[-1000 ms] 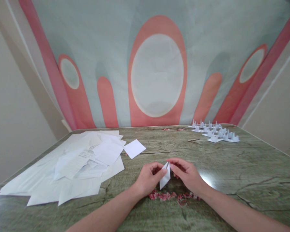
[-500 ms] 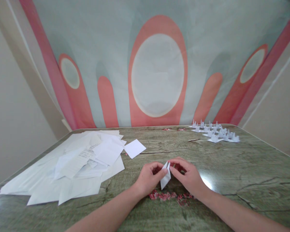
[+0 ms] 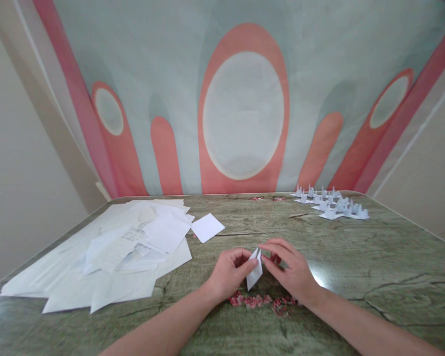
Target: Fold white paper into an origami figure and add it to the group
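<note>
A small white folded paper (image 3: 254, 277), kite-shaped with two narrow points at its top, is held above the table in front of me. My left hand (image 3: 230, 269) pinches its left side between thumb and fingers. At the upper right point of the paper, my right hand (image 3: 291, 269) has its thumb and index fingertip around the tip. The other right fingers curl behind and are partly hidden. Beyond my left hand lies a square sheet of white paper (image 3: 207, 228), flat on the table.
A wide, loose heap of white papers (image 3: 114, 262), some with writing, covers the left of the wood-patterned table (image 3: 356, 257). Several folded white paper cranes (image 3: 330, 212) stand in rows at the back right. A patterned wall (image 3: 170, 74) rises behind the table.
My right hand has shifted very slightly up and right at the paper's tip, its index finger a little higher. My left hand keeps the same grip.
</note>
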`<control>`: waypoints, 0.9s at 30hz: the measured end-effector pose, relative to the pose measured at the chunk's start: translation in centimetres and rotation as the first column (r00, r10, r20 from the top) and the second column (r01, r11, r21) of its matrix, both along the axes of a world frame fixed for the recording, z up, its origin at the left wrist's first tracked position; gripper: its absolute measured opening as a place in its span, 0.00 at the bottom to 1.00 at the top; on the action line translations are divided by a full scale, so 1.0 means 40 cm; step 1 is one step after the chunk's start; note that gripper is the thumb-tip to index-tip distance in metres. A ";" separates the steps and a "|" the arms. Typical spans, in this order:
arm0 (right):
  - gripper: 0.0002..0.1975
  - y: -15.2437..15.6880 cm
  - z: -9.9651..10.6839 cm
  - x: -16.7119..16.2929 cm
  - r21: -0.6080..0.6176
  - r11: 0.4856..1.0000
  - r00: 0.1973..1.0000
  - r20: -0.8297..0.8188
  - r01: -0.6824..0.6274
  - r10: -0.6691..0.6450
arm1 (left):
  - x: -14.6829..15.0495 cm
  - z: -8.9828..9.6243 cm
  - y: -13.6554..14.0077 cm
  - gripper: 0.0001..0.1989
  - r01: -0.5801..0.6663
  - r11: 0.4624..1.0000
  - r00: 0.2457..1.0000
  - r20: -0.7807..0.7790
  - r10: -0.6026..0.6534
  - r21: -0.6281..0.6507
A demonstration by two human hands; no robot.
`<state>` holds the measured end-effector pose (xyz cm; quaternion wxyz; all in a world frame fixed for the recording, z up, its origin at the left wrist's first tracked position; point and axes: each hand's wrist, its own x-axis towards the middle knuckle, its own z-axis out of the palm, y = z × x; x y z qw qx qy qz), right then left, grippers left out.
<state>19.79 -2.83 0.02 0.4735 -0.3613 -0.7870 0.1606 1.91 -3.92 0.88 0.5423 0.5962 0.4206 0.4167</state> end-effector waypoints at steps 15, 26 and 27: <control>0.06 0.013 0.006 0.015 0.150 0.989 0.987 0.156 0.001 -0.025 | 0.000 -0.003 -0.001 0.14 0.024 0.999 0.999 -0.030 -0.023 0.021; 0.06 0.015 0.004 0.018 0.211 0.977 0.977 0.201 0.022 -0.065 | 0.002 0.012 -0.005 0.12 0.036 0.999 0.999 -0.017 -0.036 0.023; 0.05 0.015 0.004 0.018 0.218 0.976 0.976 0.204 0.025 -0.071 | 0.002 0.012 -0.006 0.12 0.035 0.999 0.999 -0.017 -0.034 0.023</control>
